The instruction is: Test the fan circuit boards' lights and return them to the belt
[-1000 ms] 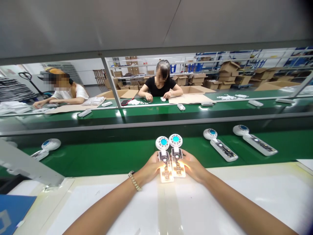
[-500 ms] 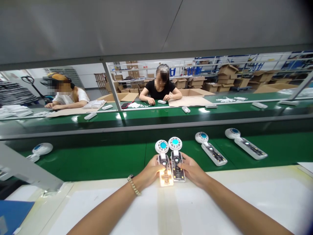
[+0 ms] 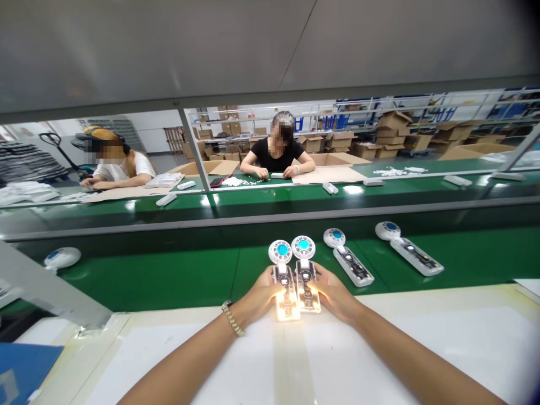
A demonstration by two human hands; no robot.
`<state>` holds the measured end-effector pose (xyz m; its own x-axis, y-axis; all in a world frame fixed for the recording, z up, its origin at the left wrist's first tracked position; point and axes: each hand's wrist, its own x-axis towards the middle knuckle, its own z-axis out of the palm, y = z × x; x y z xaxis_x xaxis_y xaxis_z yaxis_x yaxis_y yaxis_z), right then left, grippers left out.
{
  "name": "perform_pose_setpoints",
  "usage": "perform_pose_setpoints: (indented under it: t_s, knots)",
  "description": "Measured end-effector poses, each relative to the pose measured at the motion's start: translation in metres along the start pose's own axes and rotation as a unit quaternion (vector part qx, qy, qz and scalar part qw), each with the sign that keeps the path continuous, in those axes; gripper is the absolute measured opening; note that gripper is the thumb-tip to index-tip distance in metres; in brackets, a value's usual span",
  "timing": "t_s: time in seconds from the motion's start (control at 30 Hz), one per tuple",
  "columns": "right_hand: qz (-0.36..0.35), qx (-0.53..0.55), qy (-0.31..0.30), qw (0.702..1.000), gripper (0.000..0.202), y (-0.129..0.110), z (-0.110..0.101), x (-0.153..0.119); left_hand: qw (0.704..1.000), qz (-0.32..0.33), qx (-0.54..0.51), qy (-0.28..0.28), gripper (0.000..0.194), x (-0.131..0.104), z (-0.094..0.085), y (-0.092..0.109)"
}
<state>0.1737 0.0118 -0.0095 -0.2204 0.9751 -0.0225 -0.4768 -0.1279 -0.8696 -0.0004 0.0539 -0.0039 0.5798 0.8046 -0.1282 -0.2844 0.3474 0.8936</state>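
Observation:
My left hand (image 3: 258, 293) is closed on a white handheld device (image 3: 284, 277) with a round vented head, a blue centre and a see-through body showing a circuit board. Its lower end glows warm yellow, and my thumb presses on its front. A matching handheld device (image 3: 304, 270) is gripped in my right hand (image 3: 335, 293), thumb on the front, its lamps also glowing. Both are held side by side, heads up, at the near edge of the green belt (image 3: 169, 281). Fingers behind the bodies are mostly hidden.
Two more devices (image 3: 353, 265) (image 3: 417, 256) lie on the belt to the right; another's head (image 3: 63, 257) shows at left. A grey post (image 3: 50, 292) stands left, beside a blue item (image 3: 25, 371). Across a far belt (image 3: 253, 199), two people sit working among white parts and cartons.
The device in my right hand has lit up; the left one was lit before. Devices on the near belt have slid left, while white pieces on the far belt have shifted right.

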Motion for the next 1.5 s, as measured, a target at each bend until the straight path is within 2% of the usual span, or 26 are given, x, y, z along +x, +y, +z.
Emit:
perform_pose_setpoints:
  t_s: [0.33, 0.57, 0.8, 0.97, 1.27, 1.5]
  knots:
    - [-0.003, 0.005, 0.004, 1.000, 0.040, 0.002, 0.000, -0.001, 1.000, -0.007, 0.001, 0.006, 0.043, -0.002, 0.000, 0.001]
    - [0.003, -0.008, 0.012, 1.000, 0.038, 0.000, 0.002, 0.000, 1.000, 0.007, -0.001, -0.014, 0.043, -0.002, -0.001, 0.000]
    - [-0.007, -0.010, -0.001, 1.000, 0.045, 0.001, 0.004, -0.003, 1.000, -0.007, 0.012, -0.028, 0.047, -0.005, 0.000, 0.002]
    - [-0.016, -0.013, -0.003, 1.000, 0.049, 0.003, 0.007, -0.014, 0.998, 0.017, 0.025, -0.054, 0.051, -0.014, 0.002, 0.001]
    - [0.001, -0.015, -0.017, 1.000, 0.055, 0.015, 0.014, -0.045, 0.996, 0.010, 0.031, -0.078, 0.056, -0.045, 0.005, -0.005]
    - [0.005, -0.024, 0.010, 1.000, 0.063, 0.011, 0.019, -0.046, 0.996, -0.005, 0.036, -0.080, 0.053, -0.046, 0.004, -0.006]
